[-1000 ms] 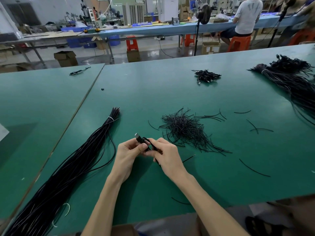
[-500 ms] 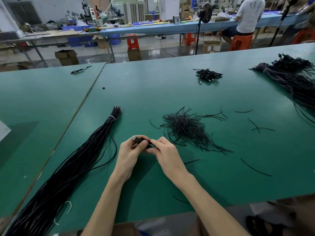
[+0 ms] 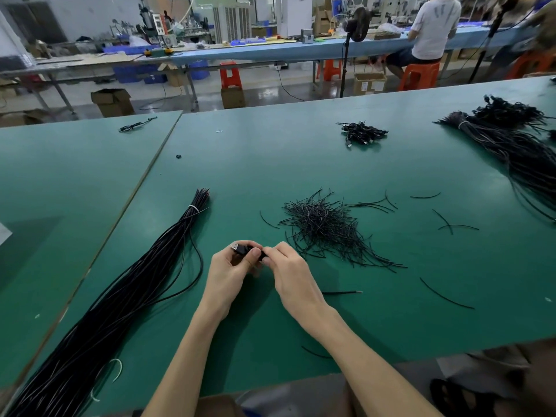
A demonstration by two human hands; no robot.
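Note:
Above the green table (image 3: 301, 164), my left hand (image 3: 228, 275) and my right hand (image 3: 290, 273) meet and hold one small coiled black cable (image 3: 249, 249). Its metal USB plug (image 3: 235, 247) sticks out to the upper left past my left thumb. My left thumb and fingers pinch the coil just behind the plug. The fingertips of my right hand pinch the coil's right side, hiding most of it. A loose cable strand (image 3: 197, 266) curves from the long bundle toward my left hand.
A long tied bundle of black cables (image 3: 120, 296) lies to the left. A pile of short black ties (image 3: 328, 233) sits right of my hands, with loose ties (image 3: 445, 293) scattered around. Finished coils (image 3: 361, 134) lie farther back, another bundle (image 3: 517, 145) at far right. A person sits at a distant bench.
The coil has turned in my hands: the plug, first pointing up and away, now lies flatter and points left. Both hands stay together at the same spot.

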